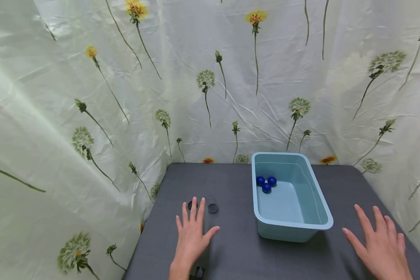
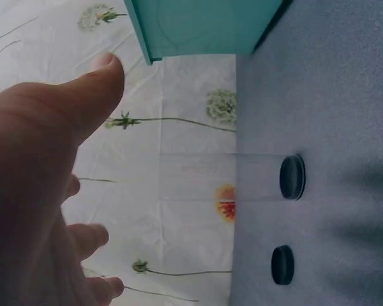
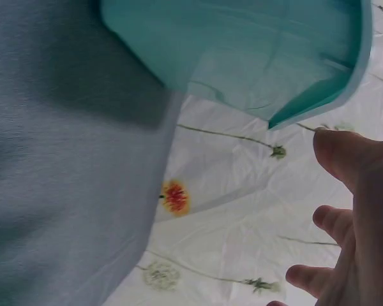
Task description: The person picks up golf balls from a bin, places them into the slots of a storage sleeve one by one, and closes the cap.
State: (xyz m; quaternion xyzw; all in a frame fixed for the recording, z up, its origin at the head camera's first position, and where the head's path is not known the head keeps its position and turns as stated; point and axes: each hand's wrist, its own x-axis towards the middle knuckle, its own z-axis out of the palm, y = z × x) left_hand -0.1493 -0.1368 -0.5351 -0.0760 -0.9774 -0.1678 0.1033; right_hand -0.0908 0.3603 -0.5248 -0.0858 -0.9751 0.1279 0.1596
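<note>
My left hand (image 1: 192, 239) hovers over the left part of the table with fingers spread, holding nothing. Just beyond its fingertips stands a clear cylindrical container (image 2: 258, 178) with a black base (image 2: 293, 177). Beside it lies a round black cap (image 2: 282, 264), partly covered by my fingers in the head view. At the right side, my right hand (image 1: 382, 245) is also spread and empty, to the right of a light blue plastic bin (image 1: 290, 224). Several dark blue balls (image 1: 266, 188) sit together in the bin's left part.
The dark grey table (image 1: 234, 249) reaches back to a white curtain (image 1: 182, 89) printed with dandelions, which also hangs along the left and right sides. A small black piece (image 1: 197, 272) shows by my left wrist.
</note>
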